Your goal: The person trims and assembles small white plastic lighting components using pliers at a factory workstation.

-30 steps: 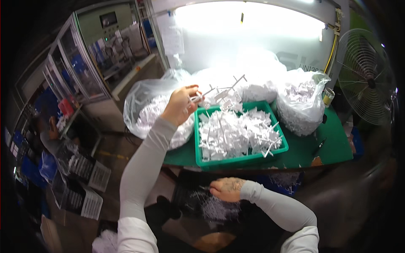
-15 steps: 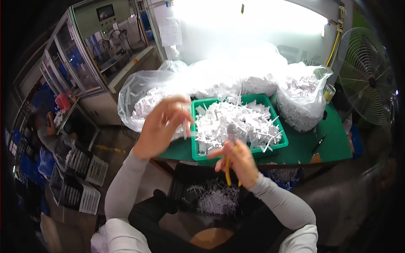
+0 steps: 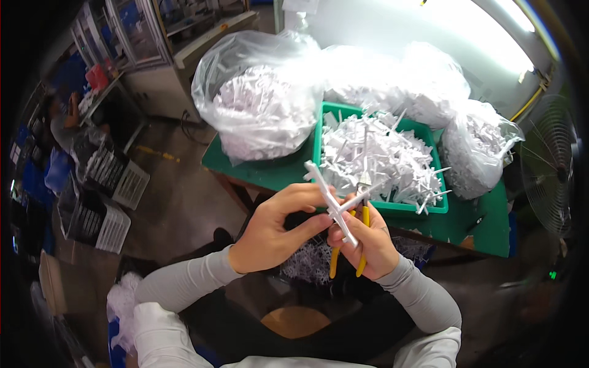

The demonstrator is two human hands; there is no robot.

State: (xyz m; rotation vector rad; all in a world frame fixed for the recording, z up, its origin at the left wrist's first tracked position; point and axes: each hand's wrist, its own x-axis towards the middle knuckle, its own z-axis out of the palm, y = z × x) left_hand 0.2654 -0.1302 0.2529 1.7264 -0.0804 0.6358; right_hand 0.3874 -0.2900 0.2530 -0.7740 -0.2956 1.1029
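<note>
In the head view, the hands, apart half a second earlier, had met: the left hand (image 3: 270, 230) pinched a white piece (image 3: 336, 211) beside the pliers (image 3: 366, 218) grasped by the right hand (image 3: 374, 245), seemingly within their reach. Beyond the grip stood the tray (image 3: 318, 141).

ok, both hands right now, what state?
Left hand: closed, pinching a white branched plastic piece.
Right hand: closed around yellow-handled pliers.
</note>
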